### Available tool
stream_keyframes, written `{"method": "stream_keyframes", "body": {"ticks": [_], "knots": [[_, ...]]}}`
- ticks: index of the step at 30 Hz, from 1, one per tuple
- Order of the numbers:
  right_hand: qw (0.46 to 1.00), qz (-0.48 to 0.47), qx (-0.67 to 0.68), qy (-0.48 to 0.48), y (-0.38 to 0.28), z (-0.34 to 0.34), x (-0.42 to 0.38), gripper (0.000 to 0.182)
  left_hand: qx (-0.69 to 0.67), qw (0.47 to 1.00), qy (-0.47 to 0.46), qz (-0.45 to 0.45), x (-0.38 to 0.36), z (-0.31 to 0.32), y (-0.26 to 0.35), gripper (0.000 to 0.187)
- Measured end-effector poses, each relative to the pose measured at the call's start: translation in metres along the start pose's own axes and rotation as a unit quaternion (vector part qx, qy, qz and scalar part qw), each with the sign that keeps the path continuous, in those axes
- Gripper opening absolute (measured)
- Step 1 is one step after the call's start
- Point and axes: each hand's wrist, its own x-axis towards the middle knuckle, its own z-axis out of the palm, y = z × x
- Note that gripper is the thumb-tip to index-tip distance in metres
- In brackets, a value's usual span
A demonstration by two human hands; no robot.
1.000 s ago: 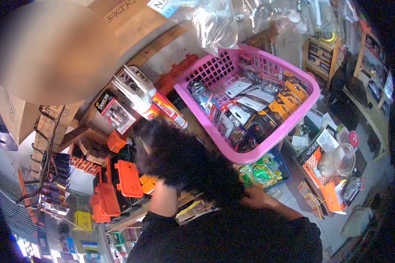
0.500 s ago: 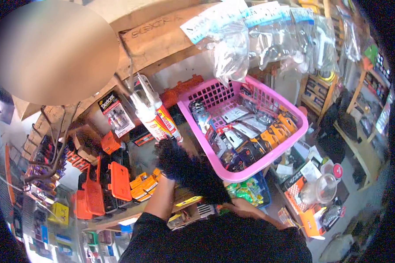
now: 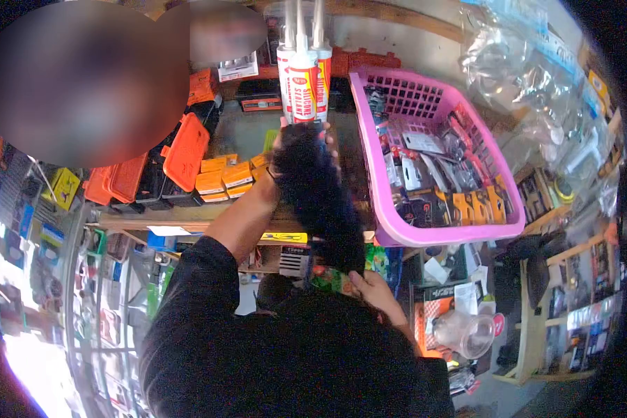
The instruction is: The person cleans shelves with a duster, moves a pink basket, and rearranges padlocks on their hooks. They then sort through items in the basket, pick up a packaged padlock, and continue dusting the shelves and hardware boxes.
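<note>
Head view, black duster (image 3: 317, 188) clasped by right fingers (image 3: 359, 281), half-masking left fingers (image 3: 331, 143), their grip unclear

Wooden shelves (image 3: 534, 334), grey floor (image 3: 519, 398), bright light (image 3: 35, 380) lower left

Bare tabletop (image 3: 238, 139) patch left of the sealant tubes (image 3: 301, 87), boxed in by orange lids (image 3: 187, 153) to its left and small yellow cartons (image 3: 223, 177) in front. Pink basket (image 3: 447, 234) leaves only a slim gap right of tubes. Black duster (image 3: 319, 188) blocks straight-in approach.
</note>
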Motion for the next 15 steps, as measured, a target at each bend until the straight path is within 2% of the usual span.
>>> {"method": "stream_keyframes", "body": {"ticks": [1,2,5,6,7,9,11,12,13,14,15], "knots": [[1.0,0.009,0.015,0.007,0.01,0.0,0.001,0.045,0.02,0.987,0.157,0.041,0.003,0.006,-0.002,0.07],[0.999,0.018,0.032,0.015,0.012,-0.001,0.0,0.045,0.037,0.946,0.311,0.08,0.004,0.009,-0.004,0.072],[0.999,0.009,-0.008,0.052,0.014,0.004,0.0,0.044,0.029,0.954,0.285,0.088,0.004,0.007,-0.003,0.074],[0.999,-0.017,-0.029,0.028,0.017,0.004,0.002,0.044,-0.064,0.979,0.184,0.057,-0.001,-0.008,0.002,0.077],[0.999,-0.018,-0.029,0.03,0.018,0.003,0.003,0.044,0.082,0.995,0.055,-0.022,-0.003,-0.023,0.01,0.078],[0.999,0.005,0.047,-0.004,0.013,0.0,0.0,0.044,0.055,0.995,0.081,0.005,-0.004,-0.01,0.002,0.08],[0.996,0.027,0.084,-0.004,0.003,-0.003,0.001,0.044,-0.026,0.95,0.293,0.104,0.005,0.007,0.0,0.08],[0.991,0.049,0.124,-0.002,0.0,-0.004,0.002,0.044,-0.112,0.96,0.239,0.091,0.008,0.014,-0.001,0.079],[0.991,0.047,0.122,-0.004,0.019,0.001,0.008,0.044,-0.111,0.96,0.238,0.093,0.005,0.005,0.0,0.079],[0.996,0.029,0.078,-0.005,0.053,0.013,0.017,0.045,-0.012,0.977,0.201,0.067,-0.001,-0.011,0.0,0.079],[0.999,0.011,0.036,-0.006,0.048,0.017,0.021,0.046,0.088,0.982,0.162,0.039,-0.001,-0.011,0.0,0.078]]}}
